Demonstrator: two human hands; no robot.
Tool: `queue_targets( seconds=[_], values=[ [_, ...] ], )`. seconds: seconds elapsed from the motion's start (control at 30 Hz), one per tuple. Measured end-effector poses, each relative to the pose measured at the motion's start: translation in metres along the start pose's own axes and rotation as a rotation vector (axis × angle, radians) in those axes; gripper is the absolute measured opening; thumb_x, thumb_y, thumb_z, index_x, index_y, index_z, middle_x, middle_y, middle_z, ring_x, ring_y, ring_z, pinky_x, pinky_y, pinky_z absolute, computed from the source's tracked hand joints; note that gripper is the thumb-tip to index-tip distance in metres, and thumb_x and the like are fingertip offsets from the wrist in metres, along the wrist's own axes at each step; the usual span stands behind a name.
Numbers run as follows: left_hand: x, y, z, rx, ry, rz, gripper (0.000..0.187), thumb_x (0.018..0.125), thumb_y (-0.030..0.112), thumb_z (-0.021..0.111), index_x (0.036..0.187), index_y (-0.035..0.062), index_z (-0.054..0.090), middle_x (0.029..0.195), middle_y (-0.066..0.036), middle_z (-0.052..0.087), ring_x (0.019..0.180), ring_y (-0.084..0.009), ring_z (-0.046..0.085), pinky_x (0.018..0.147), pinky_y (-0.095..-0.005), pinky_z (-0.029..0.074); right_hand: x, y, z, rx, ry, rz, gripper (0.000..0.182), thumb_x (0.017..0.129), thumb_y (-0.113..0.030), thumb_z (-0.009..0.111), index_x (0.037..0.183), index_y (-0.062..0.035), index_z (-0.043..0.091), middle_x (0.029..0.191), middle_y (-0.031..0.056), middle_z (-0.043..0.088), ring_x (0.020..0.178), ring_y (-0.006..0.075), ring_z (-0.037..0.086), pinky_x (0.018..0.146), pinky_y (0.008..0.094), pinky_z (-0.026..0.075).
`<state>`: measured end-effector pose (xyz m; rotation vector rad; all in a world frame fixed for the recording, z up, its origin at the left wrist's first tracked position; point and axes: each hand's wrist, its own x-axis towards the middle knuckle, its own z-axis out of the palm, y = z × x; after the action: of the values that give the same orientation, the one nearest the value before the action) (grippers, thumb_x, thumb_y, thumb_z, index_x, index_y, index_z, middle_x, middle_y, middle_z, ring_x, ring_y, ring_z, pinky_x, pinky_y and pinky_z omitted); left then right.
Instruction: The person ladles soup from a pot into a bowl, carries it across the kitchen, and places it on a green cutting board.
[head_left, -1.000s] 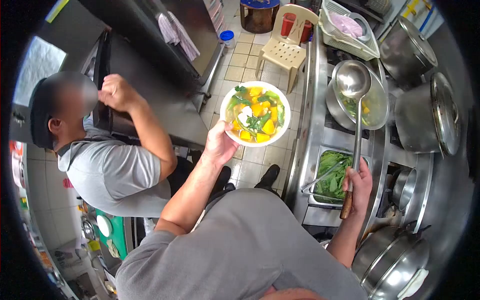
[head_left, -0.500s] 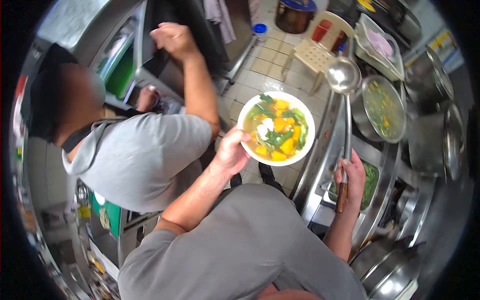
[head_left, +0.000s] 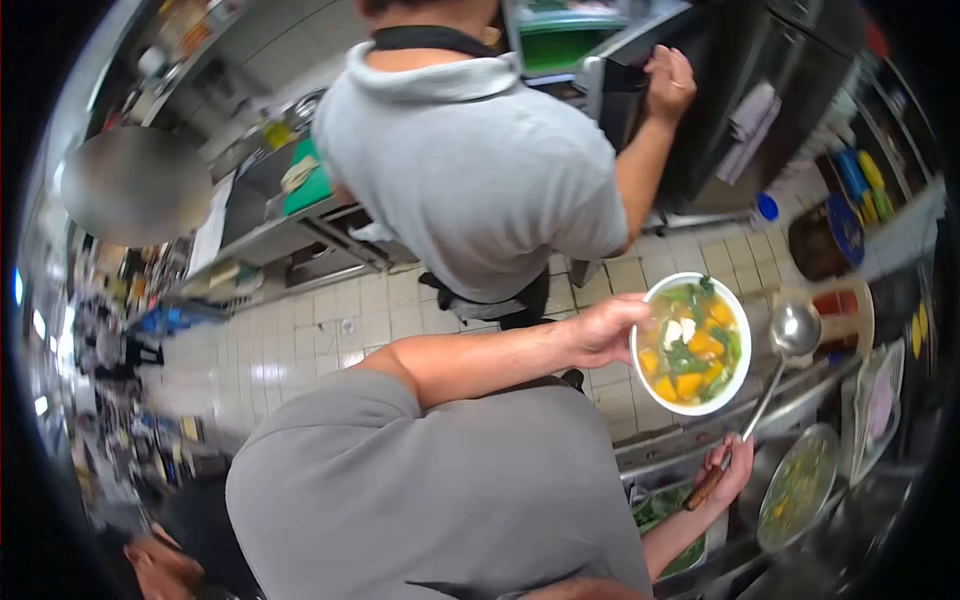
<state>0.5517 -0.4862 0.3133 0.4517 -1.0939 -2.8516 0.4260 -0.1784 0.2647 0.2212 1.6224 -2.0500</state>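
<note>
The left hand (head_left: 612, 332) grasps the side of a round white bowl (head_left: 694, 409) of soup with orange chunks (head_left: 688, 385) and green leaves (head_left: 684, 358), holding it up over the pale tiled floor (head_left: 340, 325). The right hand (head_left: 732, 470) is wrapped around the brown wooden grip of a long silver metal ladle (head_left: 764, 401), its cup near the bowl, with a round metal pot (head_left: 768, 462) of soup just beside that hand.

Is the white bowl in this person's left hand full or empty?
Full, or nearly so: inside the white bowl, orange chunks, green leaves and broth reach close to the rim.
</note>
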Motion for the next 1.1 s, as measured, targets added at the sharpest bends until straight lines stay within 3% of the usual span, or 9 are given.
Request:
queue_targets(
  seconds=[0.13,0.37,0.4,0.47,0.5,0.73,0.87,0.93,1.1],
  values=[
    [-0.006,-0.006,0.006,0.036,0.039,0.063,0.050,0.092,0.017,0.059,0.142,0.0095,0.057,0.129,-0.009,0.066,0.119,-0.0246,0.069,0.099,-0.0553,0.061,0.015,0.002,-0.025,0.033,-0.178,-0.012,0.014,0.107,-0.017,0.059,0.114,-0.0057,0.055,0.098,0.0038,0.060,0.059,0.0076,0.050,0.051,0.0233,0.040],
    [-0.026,-0.007,0.014,0.050,0.034,0.147,0.051,0.092,0.016,0.058,0.143,0.0091,0.057,0.131,-0.011,0.067,0.120,-0.0237,0.068,0.097,-0.0517,0.062,0.016,-0.002,-0.036,0.082,-0.073,-0.044,0.009,0.106,-0.016,0.060,0.110,-0.0082,0.058,0.086,-0.0001,0.059,0.057,0.0073,0.047,0.050,0.0234,0.037],
    [-0.029,-0.008,0.015,-0.003,0.082,0.132,0.058,0.089,0.008,0.059,0.146,-0.0009,0.055,0.138,-0.014,0.068,0.125,-0.0244,0.066,0.112,-0.0432,0.052,0.020,0.000,-0.040,0.077,-0.068,-0.035,0.008,0.105,-0.016,0.061,0.108,-0.0088,0.058,0.083,-0.0007,0.058,0.056,0.0075,0.046,0.049,0.0237,0.035],
    [-0.033,-0.010,0.016,0.016,0.025,0.157,0.055,0.092,0.012,0.058,0.146,0.0019,0.055,0.137,-0.014,0.067,0.123,-0.0274,0.069,0.106,-0.0505,0.058,0.038,0.010,-0.068,0.096,-0.119,0.013,0.007,0.105,-0.014,0.060,0.109,-0.0080,0.059,0.089,0.0013,0.061,0.057,0.0079,0.047,0.050,0.0253,0.035],
    [-0.038,-0.010,0.018,0.023,0.004,0.150,0.057,0.091,0.011,0.057,0.148,0.0007,0.053,0.140,-0.015,0.066,0.127,-0.0285,0.068,0.109,-0.0506,0.056,0.017,-0.013,-0.035,0.058,-0.031,-0.009,0.007,0.102,-0.019,0.062,0.102,-0.0125,0.060,0.066,-0.0029,0.051,0.053,0.0092,0.046,0.047,0.0252,0.032],
    [-0.056,-0.002,0.012,-0.044,0.077,0.062,0.060,0.090,0.011,0.057,0.148,-0.0001,0.052,0.138,-0.015,0.066,0.126,-0.0273,0.067,0.107,-0.0469,0.058,0.053,-0.006,-0.047,0.168,-0.079,0.011,0.012,0.104,-0.016,0.062,0.105,-0.0040,0.058,0.085,0.0056,0.062,0.060,0.0124,0.054,0.051,0.0277,0.041],
    [-0.051,-0.012,0.001,-0.083,0.110,0.091,0.055,0.092,0.010,0.056,0.147,0.0018,0.054,0.135,-0.013,0.068,0.120,-0.0255,0.070,0.101,-0.0450,0.061,0.105,0.019,-0.082,0.189,-0.206,0.085,0.013,0.105,-0.020,0.065,0.106,-0.0077,0.060,0.085,0.0009,0.063,0.063,0.0105,0.054,0.053,0.0273,0.041],
    [-0.050,-0.015,-0.007,-0.076,0.105,0.083,0.055,0.092,0.009,0.056,0.147,0.0028,0.054,0.136,-0.012,0.067,0.119,-0.0250,0.070,0.098,-0.0448,0.062,0.125,0.023,-0.079,0.190,-0.059,0.046,0.012,0.105,-0.021,0.066,0.105,-0.0094,0.062,0.085,-0.0004,0.062,0.064,0.0096,0.054,0.053,0.0266,0.040],
    [-0.141,0.041,-0.029,-0.114,0.113,0.184,0.067,0.089,0.008,0.057,0.154,-0.0033,0.046,0.147,-0.019,0.062,0.133,-0.0295,0.063,0.117,-0.0441,0.049,0.097,-0.004,-0.053,0.173,-0.041,0.044,0.012,0.105,-0.022,0.066,0.100,-0.0113,0.063,0.076,-0.0014,0.061,0.062,0.0105,0.055,0.053,0.0272,0.043]
  ],
)
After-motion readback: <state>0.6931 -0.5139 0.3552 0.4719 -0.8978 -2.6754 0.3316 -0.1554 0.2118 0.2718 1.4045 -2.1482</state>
